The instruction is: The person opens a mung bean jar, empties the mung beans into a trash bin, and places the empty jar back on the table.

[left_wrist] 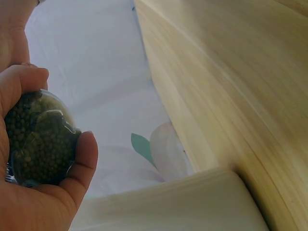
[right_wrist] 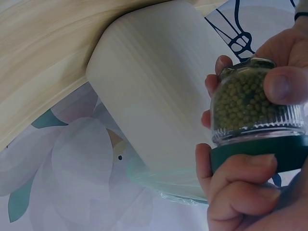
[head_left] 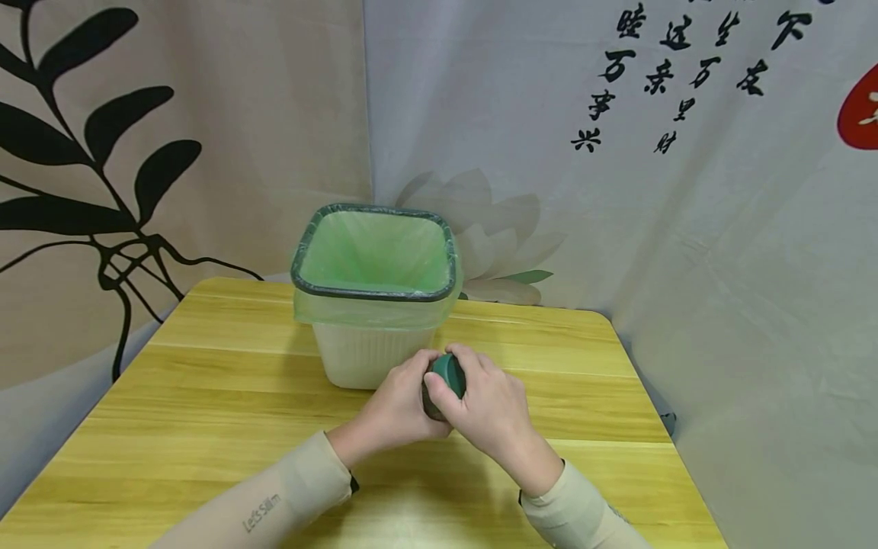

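Both hands hold a small clear jar (right_wrist: pixel 240 103) of round green beans above the table, beside the bin. My left hand (head_left: pixel 401 404) grips the jar's body, its thumb and fingers curled round the clear wall in the left wrist view. Over the green lid (right_wrist: pixel 269 150), my right hand (head_left: pixel 490 400) has its fingers and thumb curled. The jar's rounded base, with the beans behind it, faces the left wrist camera. Seen from the head, the hands hide most of the jar, and the lid's top shows between them.
A pale ribbed bin (head_left: pixel 373 354) with a dark rim and green liner bag (head_left: pixel 377 252) stands just beyond the hands, near the far edge of the wooden table (head_left: pixel 226 427). Printed curtains (head_left: pixel 494 99) hang behind and along the sides.
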Demonstrator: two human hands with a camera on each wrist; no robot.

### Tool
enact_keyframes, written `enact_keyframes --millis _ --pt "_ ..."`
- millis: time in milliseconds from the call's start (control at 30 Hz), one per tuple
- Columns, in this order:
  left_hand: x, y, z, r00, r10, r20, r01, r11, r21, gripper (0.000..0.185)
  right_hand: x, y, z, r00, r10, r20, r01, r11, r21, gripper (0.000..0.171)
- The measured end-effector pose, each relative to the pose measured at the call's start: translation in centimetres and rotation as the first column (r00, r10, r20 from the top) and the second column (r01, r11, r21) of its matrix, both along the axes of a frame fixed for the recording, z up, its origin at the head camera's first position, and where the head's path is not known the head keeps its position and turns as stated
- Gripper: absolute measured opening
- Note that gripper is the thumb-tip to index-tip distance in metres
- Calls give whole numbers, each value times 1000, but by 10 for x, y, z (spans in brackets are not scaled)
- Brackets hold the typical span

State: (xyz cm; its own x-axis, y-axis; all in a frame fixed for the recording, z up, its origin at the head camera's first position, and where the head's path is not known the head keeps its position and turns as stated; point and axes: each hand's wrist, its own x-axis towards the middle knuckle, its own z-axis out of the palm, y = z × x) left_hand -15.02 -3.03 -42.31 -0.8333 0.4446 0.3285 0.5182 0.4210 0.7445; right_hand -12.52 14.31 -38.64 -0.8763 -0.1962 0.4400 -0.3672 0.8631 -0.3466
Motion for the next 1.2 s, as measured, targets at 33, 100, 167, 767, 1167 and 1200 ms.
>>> enact_keyframes --millis 33,100,167,767,1167,1200 --pt "0 0 0 1000 -4 1 4 1000 1 85 0 0 0 1000 3 -7 -3 1000 3 50" --pt "0 -1 0 1000 -7 -7 8 1000 5 84 0 0 -1 1000 6 -16 -5 1000 7 49" --pt "0 -1 -1 1000 -10 -13 10 1000 6 84 0 1 -1 1000 8 -24 -8 1000 10 49" --pt "4 2 3 998 57 -39 -57 998 3 85 0 2 -4 997 25 -69 -26 1000 -2 55" --pt "10 6 3 986 115 -120 -115 993 3 88 0 -2 -2 1000 -12 4 12 998 -68 62" --pt "10 7 3 986 117 -122 -118 993 1 88 0 -2 -1 1000 -14 14 15 997 -75 60"
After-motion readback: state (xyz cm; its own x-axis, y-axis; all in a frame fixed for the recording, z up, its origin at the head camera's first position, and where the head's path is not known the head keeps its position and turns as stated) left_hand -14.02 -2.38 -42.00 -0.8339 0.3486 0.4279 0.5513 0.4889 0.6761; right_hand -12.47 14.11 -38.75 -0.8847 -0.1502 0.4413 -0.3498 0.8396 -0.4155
